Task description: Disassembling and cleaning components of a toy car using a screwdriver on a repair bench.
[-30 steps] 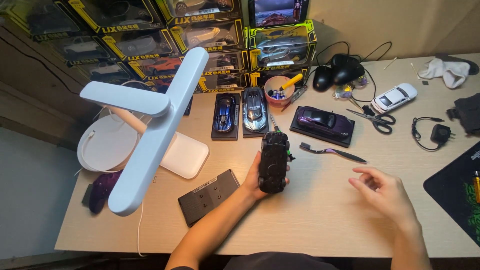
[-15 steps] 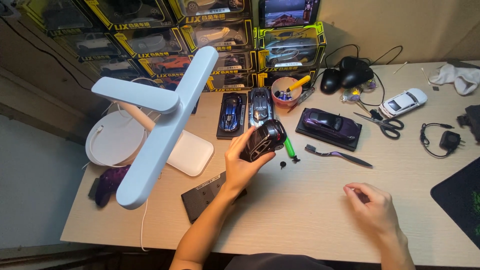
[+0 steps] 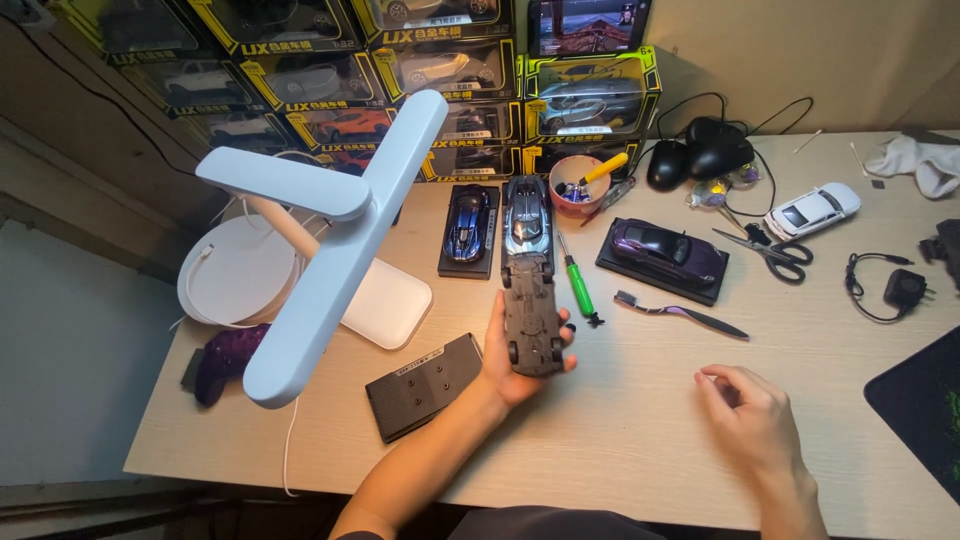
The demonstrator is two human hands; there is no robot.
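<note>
The wooden table (image 3: pixel 640 440) fills most of the frame, with a white T-shaped desk lamp (image 3: pixel 330 230) at the left. At centre, the left hand (image 3: pixel 510 355) cradles a model car (image 3: pixel 531 315) turned underside up, fingers wrapped around its sides. The right hand (image 3: pixel 750 420) rests at lower right, fingers loosely curled, pinching something too small to tell. A green screwdriver (image 3: pixel 578 285) lies just right of the car. A level chassis and a firm grip would keep small parts from dropping.
</note>
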